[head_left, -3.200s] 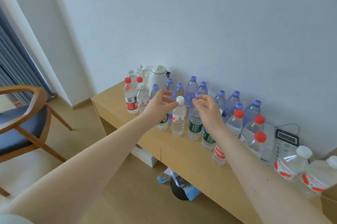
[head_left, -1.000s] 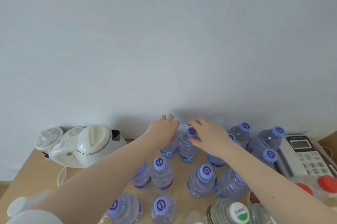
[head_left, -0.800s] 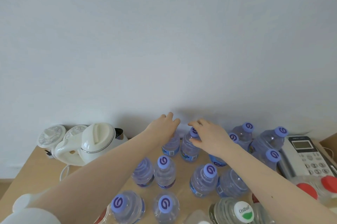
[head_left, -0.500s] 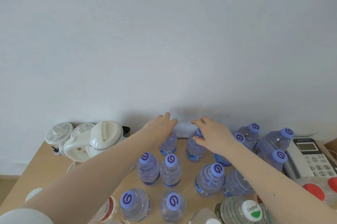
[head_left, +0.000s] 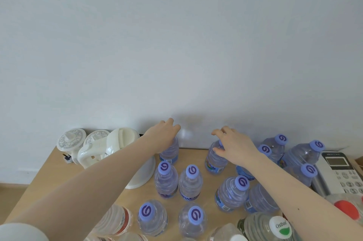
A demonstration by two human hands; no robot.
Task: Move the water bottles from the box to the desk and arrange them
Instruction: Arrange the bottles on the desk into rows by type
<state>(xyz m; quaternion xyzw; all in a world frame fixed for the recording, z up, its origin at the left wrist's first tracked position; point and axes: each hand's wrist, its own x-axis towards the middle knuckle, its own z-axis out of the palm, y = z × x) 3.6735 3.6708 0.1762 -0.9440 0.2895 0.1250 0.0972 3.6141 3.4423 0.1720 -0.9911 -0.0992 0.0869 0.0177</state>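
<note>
Currently: both hands on back-row bottles

Left hand point(head_left: 163, 136) sits on top of the left back bottle point(head_left: 170, 154), fingers curled down over its cap and gripping it; the cap itself is hidden under the palm. Right hand point(head_left: 234, 145) is clamped on the neck of the right back bottle point(head_left: 215, 162): thumb on the near shoulder, fingers arched over the far side, a sliver of purple cap showing. Both bottles stand upright on the desk point(head_left: 49, 178), close to the wall point(head_left: 176, 44), with a clear gap between them.

Rest of the purple-capped bottles are also upright on the desk. A pair point(head_left: 178, 182) stands side by side, touching, just in front of the left back bottle. Two more point(head_left: 172, 219) are nearer the camera, and a cluster point(head_left: 294, 154) stands to the right, beyond the right forearm. A Cestbon bottle point(head_left: 280, 227) with a white and green cap is at the bottom edge, a red-capped bottle point(head_left: 345, 209) at far right.

White kettle point(head_left: 121, 140) stands left of the left hand, partly behind the left forearm, with two lidded white cups point(head_left: 71, 139) beyond it. Desk phone point(head_left: 341, 172) is at the right edge.
</note>
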